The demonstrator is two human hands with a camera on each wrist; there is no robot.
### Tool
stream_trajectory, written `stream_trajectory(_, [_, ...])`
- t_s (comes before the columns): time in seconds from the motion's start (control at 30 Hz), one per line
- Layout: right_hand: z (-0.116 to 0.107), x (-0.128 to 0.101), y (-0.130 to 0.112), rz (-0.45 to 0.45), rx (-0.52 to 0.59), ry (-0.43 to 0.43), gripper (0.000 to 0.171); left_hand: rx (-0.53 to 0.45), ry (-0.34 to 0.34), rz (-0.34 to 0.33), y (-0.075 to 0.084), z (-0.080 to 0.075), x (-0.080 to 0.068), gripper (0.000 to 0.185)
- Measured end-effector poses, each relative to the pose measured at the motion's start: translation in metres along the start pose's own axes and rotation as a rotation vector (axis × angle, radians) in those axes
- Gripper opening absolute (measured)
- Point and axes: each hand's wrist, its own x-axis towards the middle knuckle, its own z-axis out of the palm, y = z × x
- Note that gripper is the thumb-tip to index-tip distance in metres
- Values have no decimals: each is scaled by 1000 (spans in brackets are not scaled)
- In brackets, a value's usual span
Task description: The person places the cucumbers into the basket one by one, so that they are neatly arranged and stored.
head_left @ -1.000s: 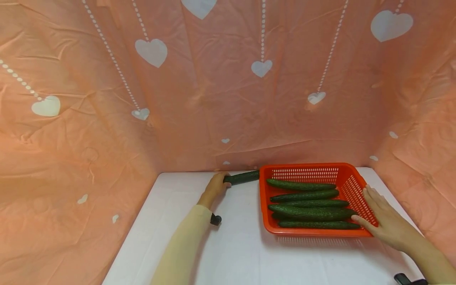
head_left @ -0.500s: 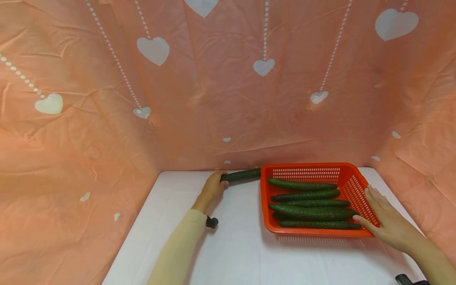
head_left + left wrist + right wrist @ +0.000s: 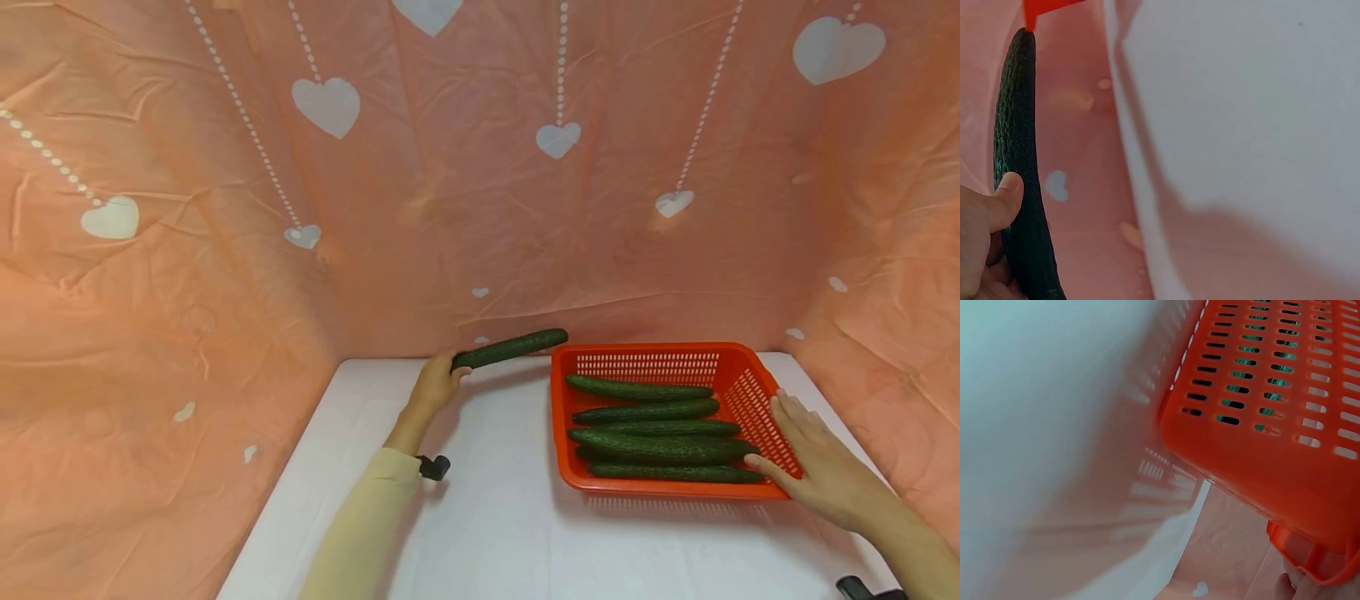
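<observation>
My left hand (image 3: 435, 383) grips one end of a dark green cucumber (image 3: 513, 347) near the table's back edge. The cucumber is raised and slants up to the right, its far tip close to the basket's back left corner. In the left wrist view the thumb (image 3: 1011, 194) presses along the side of the cucumber. A red plastic basket (image 3: 558, 417) holds several more cucumbers (image 3: 667, 450), lying roughly side by side. My right hand (image 3: 825, 467) rests on the basket's right rim with straight fingers, the thumb over the front right part. In the right wrist view its fingers are mostly hidden.
The basket stands on a white-covered table (image 3: 487, 533), at the right. Orange cloth (image 3: 450, 208) with pale hearts hangs behind and at both sides. A black wrist device (image 3: 435, 467) sits at the left sleeve's cuff.
My left hand has drawn the cucumber a little left and raised it, its far tip rising from beside the basket to above rim height. The right hand and basket stay put.
</observation>
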Motion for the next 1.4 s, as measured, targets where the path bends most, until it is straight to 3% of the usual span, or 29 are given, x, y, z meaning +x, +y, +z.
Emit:
stream_trajectory(0.17, [1,0,1,-7,-4,8,100,-50,-2,-1,10,-9,2,46])
stream_trajectory(0.4, [1,1,1,-28,-4,29,99,-74,-16,97,37,-11,2,46])
stream_trajectory(0.7, [1,0,1,-3,12,4,99,-81,-61,228,84,-3,4,39])
stream_trajectory(0.93, [1,0,0,11,26,-6,99,-71,-126,279,116,12,7,38])
stream_trajectory(1.4, [1,5,6,-19,22,15,98,8,-199,269,165,56,14,41])
